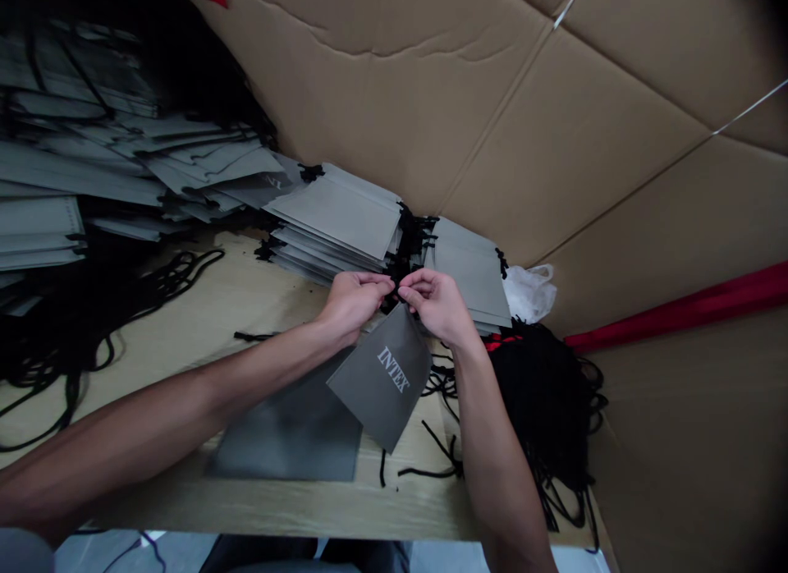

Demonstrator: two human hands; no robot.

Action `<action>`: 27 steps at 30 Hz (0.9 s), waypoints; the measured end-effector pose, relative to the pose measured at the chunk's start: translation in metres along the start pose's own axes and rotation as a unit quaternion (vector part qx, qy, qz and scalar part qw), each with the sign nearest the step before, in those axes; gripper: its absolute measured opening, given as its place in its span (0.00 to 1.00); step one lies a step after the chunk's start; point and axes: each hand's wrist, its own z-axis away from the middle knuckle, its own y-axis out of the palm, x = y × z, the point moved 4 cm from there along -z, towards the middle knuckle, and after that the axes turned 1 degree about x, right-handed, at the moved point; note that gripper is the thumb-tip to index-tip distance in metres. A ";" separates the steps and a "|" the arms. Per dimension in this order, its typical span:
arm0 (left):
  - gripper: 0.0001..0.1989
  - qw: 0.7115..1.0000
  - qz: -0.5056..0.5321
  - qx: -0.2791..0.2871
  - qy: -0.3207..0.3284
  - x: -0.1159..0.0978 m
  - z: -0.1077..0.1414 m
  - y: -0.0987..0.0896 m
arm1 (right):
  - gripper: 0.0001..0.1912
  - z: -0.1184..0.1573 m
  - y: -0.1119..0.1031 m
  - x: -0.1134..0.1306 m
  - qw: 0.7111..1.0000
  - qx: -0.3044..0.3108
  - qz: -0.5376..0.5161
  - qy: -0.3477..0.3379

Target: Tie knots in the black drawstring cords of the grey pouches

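Observation:
A small grey drawstring pouch (380, 378) printed "INTEX" hangs tilted, one corner up, below my hands. My left hand (360, 298) is closed in a pinch at a short black cord (387, 304) by that upper corner. Close beside it, my right hand (429, 298) pinches the cord at the same corner, fingertips nearly meeting the left ones. Exactly how the cord runs between the fingers is hidden. Under the pouch, a larger dark grey flat piece (289, 442) lies on the wooden table (295, 507).
Two neat stacks of grey pouches, a left one (345, 210) and a right one (471, 269), stand behind my hands. A big pile of pouches (80, 162) fills the left. Black cords (542, 401) heap at right, near a clear plastic bag (530, 292). A cardboard wall (394, 89) rises behind.

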 end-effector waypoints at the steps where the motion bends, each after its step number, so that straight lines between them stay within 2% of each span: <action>1: 0.21 1.000 -0.003 -0.001 0.000 0.000 0.000 0.000 | 0.15 0.000 0.000 0.000 1.000 0.000 0.001 0.000; 7: 0.21 0.999 -0.040 -0.014 0.008 0.001 0.000 -0.001 | 0.16 0.001 -0.003 0.003 1.000 -0.003 0.009 -0.010; 15: 0.19 0.987 -0.139 -0.056 0.059 0.006 -0.008 -0.002 | 0.09 0.001 -0.013 0.006 0.998 -0.042 0.049 -0.029; 20: 0.12 0.955 -0.194 -0.099 0.201 -0.002 -0.003 -0.007 | 0.09 -0.003 -0.013 -0.001 0.993 -0.076 0.079 -0.039; 24: 0.08 0.908 -0.239 -0.137 0.316 -0.011 0.007 -0.012 | 0.08 -0.005 -0.014 -0.004 0.989 -0.093 0.106 -0.047; 27: 0.07 0.869 -0.298 -0.149 0.366 -0.014 0.013 -0.014 | 0.07 -0.006 -0.013 -0.006 0.987 -0.096 0.118 -0.050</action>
